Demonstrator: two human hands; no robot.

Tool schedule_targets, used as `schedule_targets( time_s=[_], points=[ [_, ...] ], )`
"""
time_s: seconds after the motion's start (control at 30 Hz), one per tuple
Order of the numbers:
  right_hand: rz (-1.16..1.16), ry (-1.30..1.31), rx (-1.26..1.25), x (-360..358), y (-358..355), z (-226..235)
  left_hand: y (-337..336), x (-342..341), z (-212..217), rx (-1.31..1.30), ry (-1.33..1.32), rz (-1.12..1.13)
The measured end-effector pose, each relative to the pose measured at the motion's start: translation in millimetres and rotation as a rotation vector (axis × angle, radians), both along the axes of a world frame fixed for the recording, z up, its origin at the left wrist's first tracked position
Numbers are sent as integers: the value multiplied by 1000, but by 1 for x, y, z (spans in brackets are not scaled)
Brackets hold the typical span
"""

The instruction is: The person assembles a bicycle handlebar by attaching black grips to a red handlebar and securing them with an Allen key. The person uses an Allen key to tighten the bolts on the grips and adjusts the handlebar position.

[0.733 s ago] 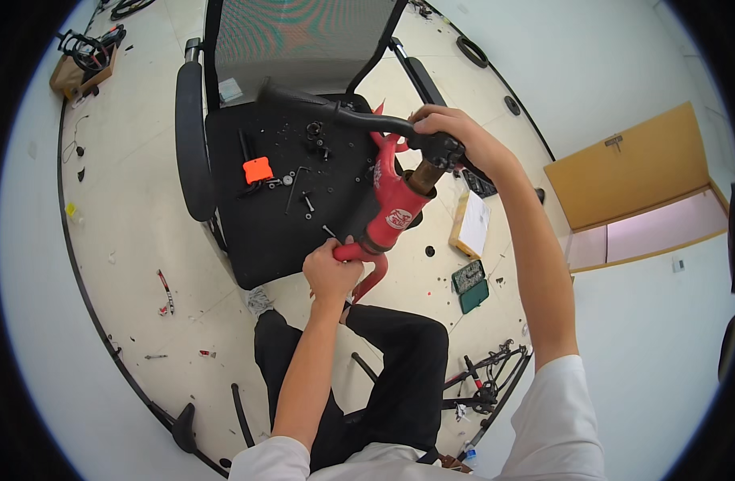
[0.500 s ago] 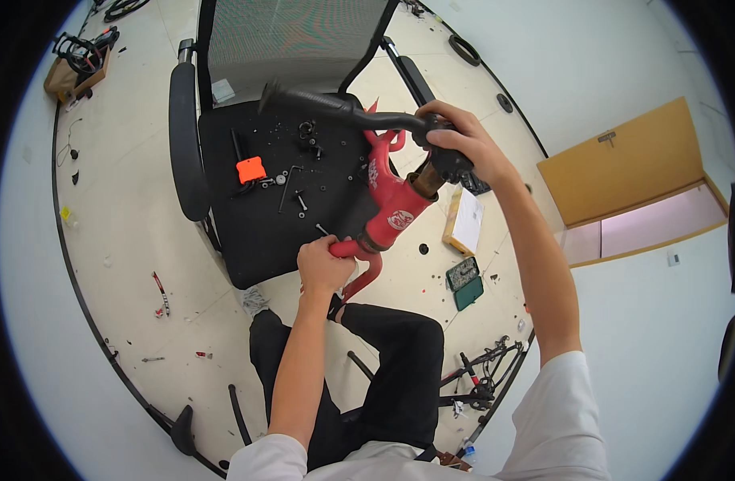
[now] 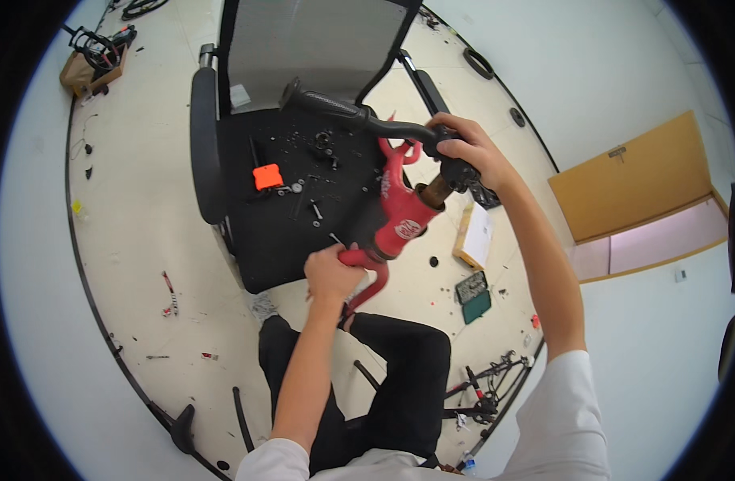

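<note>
Between my hands is a red bicycle frame (image 3: 405,210) with a round white emblem on its head tube. My left hand (image 3: 334,274) is closed round one leg of the red fork (image 3: 374,287), just below the head tube. Higher up on the right, my right hand (image 3: 476,154) is wrapped over the black stem of the handlebar (image 3: 387,128), whose gripped end points left over the chair. A brownish steerer tube (image 3: 436,192) shows between the stem and the head tube. My right fingertips are partly hidden behind the stem.
A black office chair (image 3: 263,240) stands ahead, with bolts, small parts and an orange piece (image 3: 267,176) on its seat. On the floor at right lie a white-topped box (image 3: 477,232), an open green case (image 3: 476,306) and a black bicycle frame (image 3: 484,397). A saddle (image 3: 183,429) lies lower left.
The whole view has shifted slightly, so the scene sits a little further right and lower. Both hands keep their holds on the fork and stem; the handlebar stays over the chair.
</note>
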State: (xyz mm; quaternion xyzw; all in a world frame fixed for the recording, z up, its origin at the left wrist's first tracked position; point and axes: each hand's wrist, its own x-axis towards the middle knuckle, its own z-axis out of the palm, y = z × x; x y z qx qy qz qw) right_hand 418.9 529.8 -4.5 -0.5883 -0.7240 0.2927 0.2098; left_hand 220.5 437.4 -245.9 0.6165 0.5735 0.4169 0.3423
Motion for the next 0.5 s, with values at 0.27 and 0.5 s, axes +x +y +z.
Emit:
schedule_targets(
  time_s=[0.27, 0.5],
  points=[
    [-509, -242, -319, -57, -28, 9, -10, 11, -3, 24, -96, 165],
    [-146, 15, -87, 1, -38, -18, -4, 0, 3, -31, -56, -71]
  ],
)
